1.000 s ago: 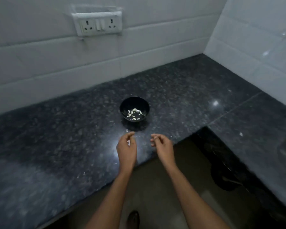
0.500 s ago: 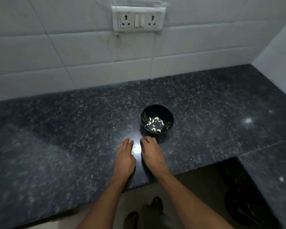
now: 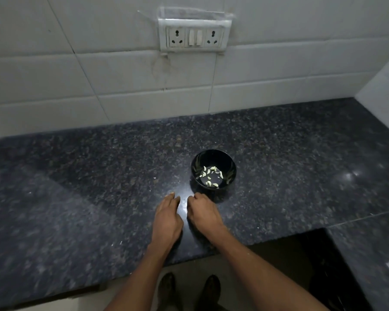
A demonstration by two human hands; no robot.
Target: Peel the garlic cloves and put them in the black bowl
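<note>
A: Where's the garlic rn?

B: Peeled garlic cloves point(image 3: 210, 176) lie loose on the bottom of the black bowl point(image 3: 230, 163). The bowl sits on the granite counter point(image 3: 76, 187), roughly below the wall socket point(image 3: 194, 35) and nearer the counter's front edge than the tiles.

A: Hands?

B: Both just in front of the bowl, palms down on the counter. Left hand point(image 3: 166, 221) lies flat w/ fingers stretched out, grasping nothing. Right hand point(image 3: 203, 213) has its fingers curled under, knuckles nearly at the bowl's near side. Can't tell if there's a clove or skin tucked in there, so I won't guess.

A: Any unpeeled ones left?

B: None I can make out. Only pale flecks point(image 3: 154, 178) on the counter to the left of the bowl, prob skin bits, too small to say.

A: So what could go wrong?

B: Imo mainly the bowl. It's small and prob light, on polished stone, w/ the right knuckles almost touching it. A careless push fwd could slide or tip it and scatter the cloves. Also, sweeping up flecks could drop skin in w/ the peeled ones.
</note>
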